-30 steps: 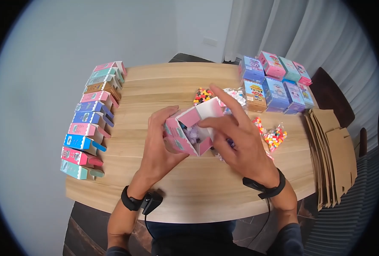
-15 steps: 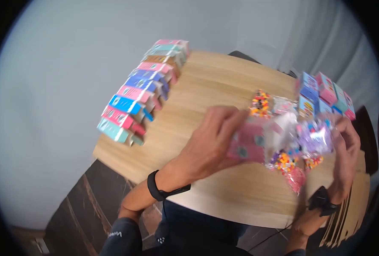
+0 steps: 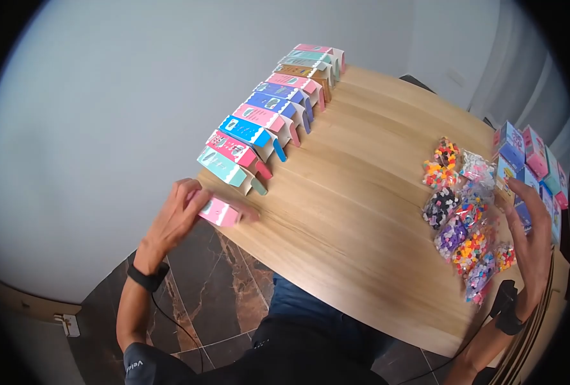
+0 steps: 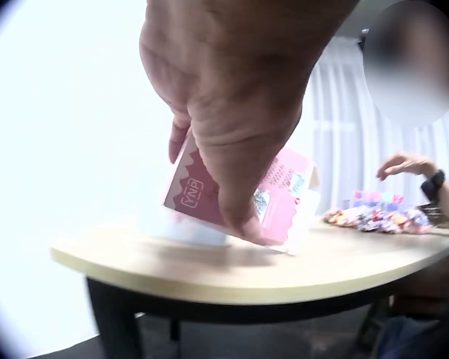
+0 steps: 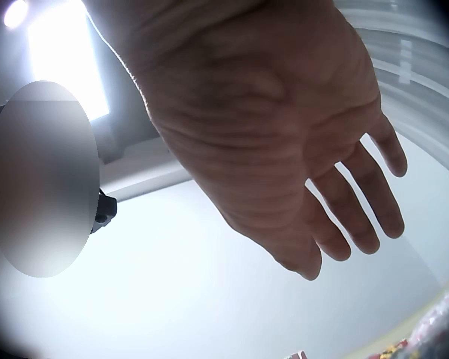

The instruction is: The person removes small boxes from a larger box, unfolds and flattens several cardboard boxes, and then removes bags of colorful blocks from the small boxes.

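Note:
My left hand (image 3: 177,215) grips a pink box (image 3: 216,212) by its end, thumb on one face and fingers on the other, low over the table's left edge. In the left wrist view the pink box (image 4: 198,183) tilts, with white letters on its end and its far end standing open. At the right, my right hand (image 3: 532,234) hovers with fingers loosely extended and nothing in them; the right wrist view shows its palm bare. Below and beside that hand lie several clear bags of small coloured pieces (image 3: 471,250).
Beyond the pink box, a row of opened boxes (image 3: 275,102) lies along the table's (image 3: 362,212) left edge, flaps towards the middle. Closed boxes (image 3: 535,147) stand stacked at the far right. Flat cardboard (image 3: 522,346) leans by the right edge.
The left hand has carried the pink box from mid-table to the left, beside the row. My right hand drew a bag of purple pieces out of it and has let go. The head view has turned left.

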`<move>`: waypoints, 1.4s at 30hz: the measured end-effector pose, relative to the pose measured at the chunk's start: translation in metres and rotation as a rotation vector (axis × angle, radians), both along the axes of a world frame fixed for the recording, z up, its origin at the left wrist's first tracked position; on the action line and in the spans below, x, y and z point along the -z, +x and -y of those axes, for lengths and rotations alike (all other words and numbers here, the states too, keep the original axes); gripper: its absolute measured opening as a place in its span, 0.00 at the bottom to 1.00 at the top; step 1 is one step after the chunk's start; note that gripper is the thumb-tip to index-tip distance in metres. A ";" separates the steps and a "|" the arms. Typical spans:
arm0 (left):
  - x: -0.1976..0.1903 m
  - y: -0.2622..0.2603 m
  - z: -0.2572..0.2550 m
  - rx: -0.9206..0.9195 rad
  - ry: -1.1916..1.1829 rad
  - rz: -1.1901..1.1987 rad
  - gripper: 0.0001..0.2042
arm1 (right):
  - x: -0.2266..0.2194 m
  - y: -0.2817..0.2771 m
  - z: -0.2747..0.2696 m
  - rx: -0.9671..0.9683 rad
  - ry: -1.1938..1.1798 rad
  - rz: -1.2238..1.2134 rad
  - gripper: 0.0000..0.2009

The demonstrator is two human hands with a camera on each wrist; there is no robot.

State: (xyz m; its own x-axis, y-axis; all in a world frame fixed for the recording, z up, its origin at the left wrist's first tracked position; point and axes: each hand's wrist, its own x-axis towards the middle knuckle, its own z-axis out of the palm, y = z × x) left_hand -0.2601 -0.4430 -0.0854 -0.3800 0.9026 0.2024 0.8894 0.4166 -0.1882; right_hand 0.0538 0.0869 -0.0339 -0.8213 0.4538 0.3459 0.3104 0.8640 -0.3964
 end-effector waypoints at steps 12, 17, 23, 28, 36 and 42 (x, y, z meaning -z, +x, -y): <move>0.002 -0.027 -0.016 -0.137 0.159 -0.010 0.45 | 0.000 0.005 0.003 -0.048 0.052 -0.040 0.18; -0.024 0.043 -0.063 -0.185 0.122 -0.263 0.36 | -0.006 -0.005 0.022 -0.060 0.096 -0.103 0.15; -0.002 0.131 -0.208 0.568 0.401 0.396 0.23 | 0.016 -0.035 0.041 -0.286 0.079 -0.088 0.16; 0.042 0.116 -0.320 0.545 0.574 0.970 0.13 | 0.011 -0.022 0.027 -0.189 -0.002 -0.128 0.14; 0.092 0.081 -0.356 0.161 1.131 1.407 0.10 | 0.015 -0.033 -0.157 0.557 0.406 -0.248 0.32; 0.095 0.082 -0.353 0.193 1.091 1.380 0.13 | 0.051 -0.037 -0.220 0.756 0.057 0.020 0.41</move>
State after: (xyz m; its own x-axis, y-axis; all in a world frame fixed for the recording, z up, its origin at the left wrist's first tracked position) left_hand -0.1782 -0.0898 -0.1801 -0.6923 0.6362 0.3404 0.1928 -0.2915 0.9369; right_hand 0.0168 0.3072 -0.0851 -0.3004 0.8774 0.3741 0.8329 0.4325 -0.3454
